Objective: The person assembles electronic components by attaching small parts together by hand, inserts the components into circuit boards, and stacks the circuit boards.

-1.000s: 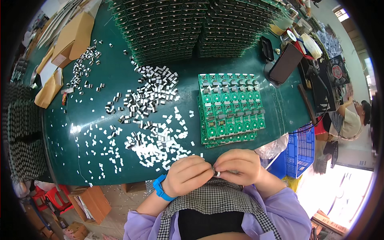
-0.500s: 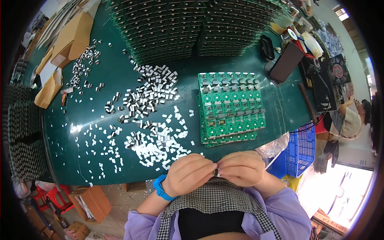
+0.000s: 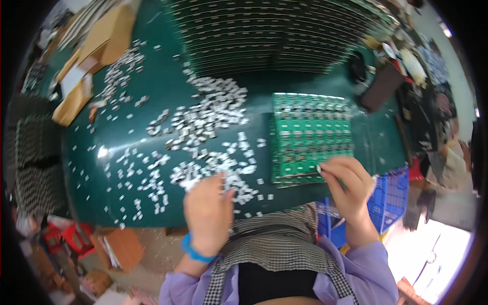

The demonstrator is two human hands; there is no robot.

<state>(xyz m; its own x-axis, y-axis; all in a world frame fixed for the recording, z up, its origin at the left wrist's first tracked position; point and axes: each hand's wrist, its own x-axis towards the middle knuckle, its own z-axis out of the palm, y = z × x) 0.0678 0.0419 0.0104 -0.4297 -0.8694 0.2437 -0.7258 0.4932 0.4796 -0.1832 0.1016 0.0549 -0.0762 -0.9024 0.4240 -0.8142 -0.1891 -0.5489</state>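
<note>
I have the small white piece (image 3: 319, 168) pinched narrowly between thumb and finger of the right hand (image 3: 349, 183), at the near edge of the stacked green circuit boards (image 3: 312, 124); blur hides its exact kind and whether it touches the top board. I read the step as bringing that piece to the boards while the left side sees to the loose supply. As I judge it, the next move calls for a steady pinch and careful alignment over the right spot. The left hand (image 3: 207, 216) is at the near side of the scattered white pieces (image 3: 234, 165), but I cannot tell whether it grips any. Farther across the bench (image 3: 259, 91) lie heaped white-and-dark modules (image 3: 206, 122), with tall board stacks (image 3: 244, 38) behind.
</note>
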